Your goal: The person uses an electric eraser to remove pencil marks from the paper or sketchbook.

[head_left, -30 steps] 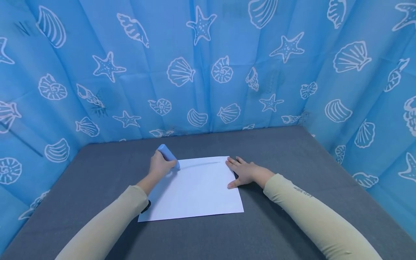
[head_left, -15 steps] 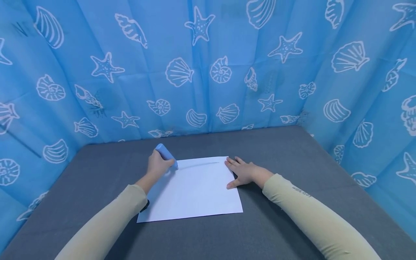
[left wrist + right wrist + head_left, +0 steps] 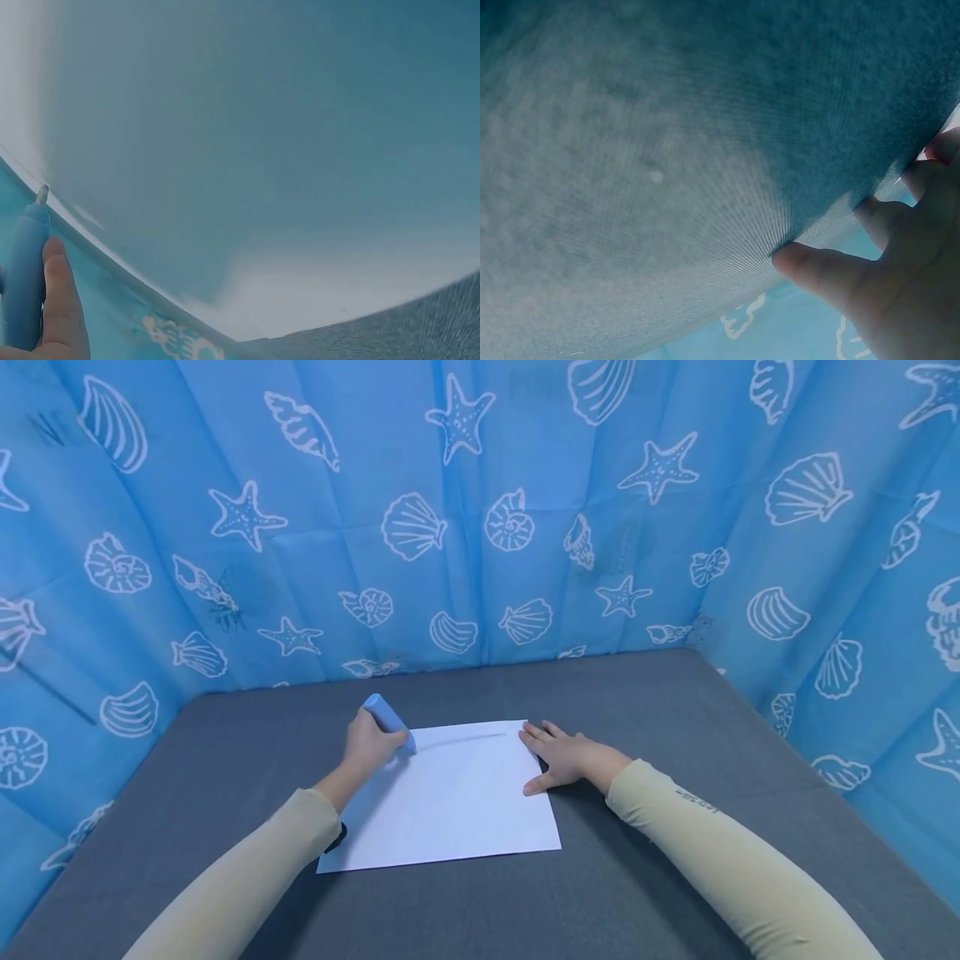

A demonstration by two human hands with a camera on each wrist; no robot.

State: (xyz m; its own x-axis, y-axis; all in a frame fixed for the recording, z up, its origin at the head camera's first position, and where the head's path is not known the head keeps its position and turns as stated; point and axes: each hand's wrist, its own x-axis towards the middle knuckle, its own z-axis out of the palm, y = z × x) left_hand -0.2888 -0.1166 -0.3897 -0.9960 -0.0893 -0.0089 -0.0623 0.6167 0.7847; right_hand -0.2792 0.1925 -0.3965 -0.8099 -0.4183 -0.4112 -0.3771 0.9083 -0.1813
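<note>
My left hand (image 3: 365,746) grips a thick blue pen (image 3: 386,715) over the far left part of a white sheet of paper (image 3: 457,810). The pen leans, with its tip down at the paper. Up close in the left wrist view, the pen (image 3: 24,274) has a narrow grey tip, and a finger lies along its barrel. A thin grey line runs on the sheet from near the tip toward the far right corner. My right hand (image 3: 562,754) rests with spread fingers on the sheet's right edge; its fingers also show in the right wrist view.
The paper lies on a dark grey cloth-covered table (image 3: 465,914). Blue curtains (image 3: 480,577) printed with white shells and starfish stand behind and at both sides of the table.
The pen tip shifts slightly left, then slightly right again, with my left hand. My right hand stays in place on the paper's edge.
</note>
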